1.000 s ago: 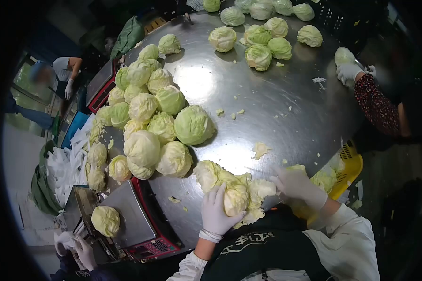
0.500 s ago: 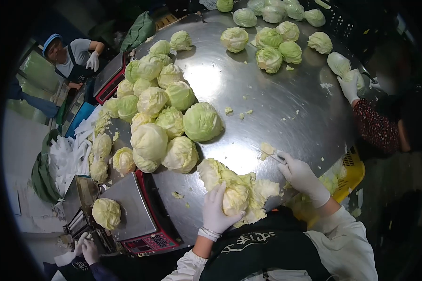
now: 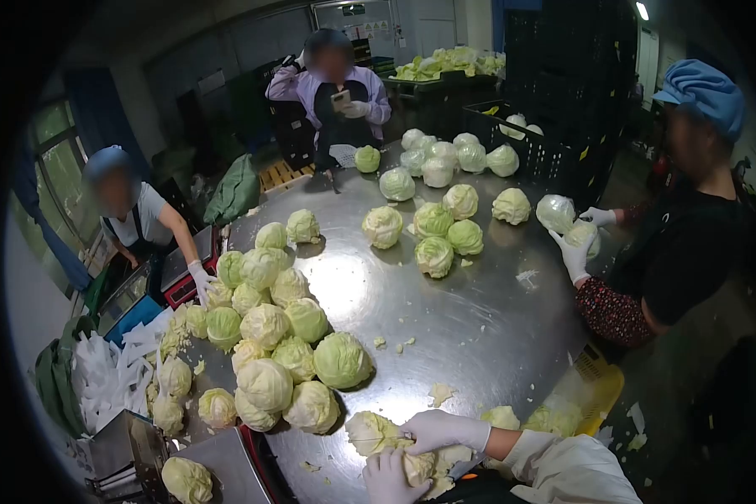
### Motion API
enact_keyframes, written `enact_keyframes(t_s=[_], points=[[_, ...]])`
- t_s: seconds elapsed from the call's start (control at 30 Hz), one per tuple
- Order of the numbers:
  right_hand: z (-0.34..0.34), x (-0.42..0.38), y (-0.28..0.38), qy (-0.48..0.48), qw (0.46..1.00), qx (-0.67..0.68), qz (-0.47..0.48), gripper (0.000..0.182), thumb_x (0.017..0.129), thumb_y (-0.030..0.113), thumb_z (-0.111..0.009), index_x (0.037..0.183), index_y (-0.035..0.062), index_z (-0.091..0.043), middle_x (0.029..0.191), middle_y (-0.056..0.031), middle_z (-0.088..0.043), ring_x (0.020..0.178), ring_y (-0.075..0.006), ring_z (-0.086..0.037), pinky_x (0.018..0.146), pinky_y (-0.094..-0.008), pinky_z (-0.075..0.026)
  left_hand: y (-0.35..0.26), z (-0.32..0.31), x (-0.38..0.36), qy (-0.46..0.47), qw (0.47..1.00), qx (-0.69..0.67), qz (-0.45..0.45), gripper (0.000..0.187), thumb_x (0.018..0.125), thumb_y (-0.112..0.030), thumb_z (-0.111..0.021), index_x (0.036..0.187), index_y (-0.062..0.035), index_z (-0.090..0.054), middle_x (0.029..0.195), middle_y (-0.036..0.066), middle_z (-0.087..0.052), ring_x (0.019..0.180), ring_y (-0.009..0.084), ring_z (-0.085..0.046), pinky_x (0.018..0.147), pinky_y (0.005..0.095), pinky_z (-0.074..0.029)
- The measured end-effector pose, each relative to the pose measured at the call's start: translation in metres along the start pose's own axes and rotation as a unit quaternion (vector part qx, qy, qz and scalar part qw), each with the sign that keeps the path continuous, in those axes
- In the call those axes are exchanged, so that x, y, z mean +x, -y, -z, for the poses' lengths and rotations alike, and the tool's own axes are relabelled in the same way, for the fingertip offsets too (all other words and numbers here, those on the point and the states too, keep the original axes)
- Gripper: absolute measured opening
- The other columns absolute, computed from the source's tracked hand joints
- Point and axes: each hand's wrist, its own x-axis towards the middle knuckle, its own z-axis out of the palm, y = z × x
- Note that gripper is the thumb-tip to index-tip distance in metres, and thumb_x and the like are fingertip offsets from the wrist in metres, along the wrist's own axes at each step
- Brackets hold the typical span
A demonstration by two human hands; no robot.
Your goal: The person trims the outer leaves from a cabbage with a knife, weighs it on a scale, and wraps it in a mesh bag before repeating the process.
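Note:
At the bottom of the head view, a pale cabbage [image 3: 418,468] with loosened outer leaves lies on the metal table close to my body. My left hand [image 3: 392,477], in a white glove, is closed around its near side. My right hand [image 3: 447,433], also gloved, reaches across the top with its fingertips at a leaf [image 3: 370,432] on the far left side. A grey knife blade [image 3: 469,467] shows below my right hand; its handle is hidden. Many trimmed cabbages [image 3: 294,359] are heaped to the left.
A scale [image 3: 227,462] carrying one cabbage [image 3: 187,480] stands at lower left. A yellow crate [image 3: 603,386] sits at the right edge. Wrapped cabbages [image 3: 438,171] stand at the back. Co-workers are around the table; one at right holds wrapped cabbages [image 3: 581,238].
My view has tilted up. My right hand has moved left from beside the cabbage onto its leaves. The co-worker at left has reached a hand to the heap.

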Motion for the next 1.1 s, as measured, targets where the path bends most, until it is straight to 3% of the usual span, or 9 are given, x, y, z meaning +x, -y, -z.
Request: enact_keyframes(t_s=[0.1,0.2,0.3,0.47,0.53,0.6,0.8,0.9,1.1], points=[[-0.006,0.01,-0.01,0.019,1.0,-0.017,0.005,0.045,0.084,0.042,-0.065,0.107,0.0044,-0.072,0.087,-0.0189,-0.071,0.081,-0.0379,-0.069,0.073,-0.0444,-0.054,-0.008,0.007,0.004,-0.016,0.998,0.058,-0.028,0.108,0.061,-0.034,-0.09,0.15,-0.0029,-0.038,0.156,0.025,-0.037,0.14,0.046,-0.036,0.116,0.0531,-0.032],[-0.015,0.014,-0.021,-0.018,1.0,0.009,0.005,0.043,0.084,0.04,-0.066,0.105,0.0039,-0.073,0.087,-0.0192,-0.072,0.08,-0.0332,-0.07,0.073,-0.0423,-0.054,-0.019,0.028,0.009,0.037,0.995,0.088,0.011,0.088,0.076,-0.034,-0.084,0.148,-0.0006,-0.044,0.15,0.024,-0.047,0.136,0.0413,-0.045,0.114,0.0496,-0.037],[-0.03,0.013,-0.028,-0.07,0.979,0.181,-0.057,0.034,0.083,0.031,-0.071,0.098,0.0009,-0.075,0.083,-0.0181,-0.073,0.074,-0.019,-0.067,0.072,-0.0357,-0.054,0.005,0.023,0.004,0.012,0.994,0.105,-0.035,0.104,0.059,-0.049,-0.088,0.144,-0.0054,-0.048,0.13,0.013,-0.058,0.119,0.0342,-0.052,0.1,0.0462,-0.043],[-0.028,0.002,-0.022,-0.088,0.954,0.282,-0.056,0.032,0.087,0.031,-0.073,0.092,-0.0003,-0.073,0.063,-0.003,-0.063,0.05,-0.0064,-0.053,0.045,-0.0253,-0.042,0.01,0.024,-0.003,-0.002,0.998,0.058,-0.012,0.097,0.06,-0.041,-0.09,0.141,-0.006,-0.05,0.132,0.017,-0.056,0.121,0.0362,-0.051,0.103,0.0464,-0.042],[-0.002,-0.005,0.004,-0.076,0.919,0.325,-0.211,0.028,0.086,0.025,-0.074,0.095,-0.0012,-0.075,0.066,-0.0035,-0.065,0.061,-0.0061,-0.055,0.05,-0.0263,-0.044,0.013,0.022,-0.009,-0.017,0.998,0.061,-0.018,0.094,0.06,-0.04,-0.09,0.139,-0.0066,-0.052,0.132,0.016,-0.055,0.122,0.036,-0.051,0.103,0.0466,-0.041],[0.007,0.001,-0.019,-0.256,0.851,0.383,-0.251,0.03,0.086,0.028,-0.077,0.093,-0.001,-0.075,0.064,-0.0007,-0.063,0.057,-0.0065,-0.054,0.045,-0.0255,-0.039,0.015,0.024,-0.012,-0.011,0.998,0.057,0.005,0.088,0.06,-0.039,-0.09,0.133,-0.0076,-0.054,0.131,0.015,-0.054,0.123,0.0359,-0.05,0.103,0.0472,-0.041],[0.03,-0.027,0.019,-0.192,0.969,0.091,-0.121,0.061,0.08,0.033,-0.083,0.129,0.0005,-0.065,0.092,-0.006,-0.069,0.084,-0.0168,-0.066,0.073,-0.0323,-0.052,0.016,0.024,-0.007,-0.023,0.998,0.054,0.018,0.086,0.059,-0.04,-0.089,0.132,-0.0111,-0.054,0.132,0.011,-0.054,0.121,0.032,-0.05,0.1,0.0462,-0.04],[0.008,-0.024,0.031,-0.035,0.989,0.082,-0.12,0.052,0.082,0.04,-0.079,0.114,-0.0009,-0.071,0.079,-0.0122,-0.066,0.072,-0.0208,-0.063,0.067,-0.0353,-0.05,0.015,0.023,0.0,-0.016,0.998,0.05,0.028,0.085,0.06,-0.043,-0.088,0.131,-0.0115,-0.055,0.131,0.009,-0.054,0.119,0.0306,-0.051,0.096,0.0448,-0.041],[-0.016,-0.013,0.014,-0.044,0.996,0.041,-0.073,0.039,0.084,0.036,-0.069,0.088,-0.0026,-0.072,0.07,-0.0195,-0.065,0.064,-0.0274,-0.065,0.067,-0.0392,-0.052,0.009,0.018,0.001,-0.002,0.996,0.093,0.01,0.082,0.06,-0.046,-0.086,0.129,-0.0123,-0.057,0.131,0.008,-0.057,0.115,0.0306,-0.052,0.092,0.0453,-0.04]])
